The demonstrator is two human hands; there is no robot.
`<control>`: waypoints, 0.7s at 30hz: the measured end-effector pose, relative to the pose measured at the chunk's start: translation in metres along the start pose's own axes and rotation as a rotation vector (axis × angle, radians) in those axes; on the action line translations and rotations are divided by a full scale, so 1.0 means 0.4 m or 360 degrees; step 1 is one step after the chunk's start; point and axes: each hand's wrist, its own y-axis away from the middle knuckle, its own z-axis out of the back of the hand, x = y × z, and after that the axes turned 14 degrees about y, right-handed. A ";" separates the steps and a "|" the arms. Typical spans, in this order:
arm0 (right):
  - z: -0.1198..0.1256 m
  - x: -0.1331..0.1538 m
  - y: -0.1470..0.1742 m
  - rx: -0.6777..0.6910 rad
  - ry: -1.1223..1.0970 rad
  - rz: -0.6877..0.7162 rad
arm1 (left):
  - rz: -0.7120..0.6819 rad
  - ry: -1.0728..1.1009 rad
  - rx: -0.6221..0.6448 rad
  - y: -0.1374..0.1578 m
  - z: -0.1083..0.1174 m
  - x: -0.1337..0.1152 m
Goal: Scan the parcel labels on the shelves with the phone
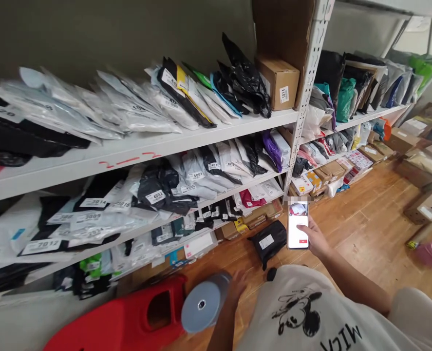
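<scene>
My right hand (316,239) gripped a lit phone (298,229) above a black parcel (269,242) lying unshelved on the floor (365,234), while my left hand's (237,287) spread fingers touched a grey label roll (203,304) beside the shelves (146,146).

Parcel-laden white shelves (186,139), wooden floor (369,229)

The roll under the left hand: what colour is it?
Grey roll, seen in the head view, under the left hand.
</scene>
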 end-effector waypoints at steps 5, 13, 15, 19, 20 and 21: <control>-0.006 -0.006 0.021 -0.0083 0.0031 -0.0004 | -0.0094 0.0611 0.0673 -0.008 -0.200 -0.178; -0.001 -0.010 0.063 -0.0197 0.0060 0.0112 | 0.0087 0.0786 0.1182 0.115 -0.328 -0.337; 0.008 -0.008 0.069 -0.0211 0.0075 0.0145 | 0.0112 0.0733 0.1206 0.121 -0.335 -0.338; 0.036 -0.005 0.076 -0.0183 0.0108 0.0182 | 0.0154 0.0719 0.1171 0.120 -0.350 -0.344; 0.044 -0.003 0.077 -0.0162 0.0119 0.0189 | 0.0161 0.0736 0.1156 0.119 -0.353 -0.347; 0.052 0.000 0.078 -0.0136 0.0130 0.0198 | 0.0168 0.0755 0.1151 0.120 -0.356 -0.351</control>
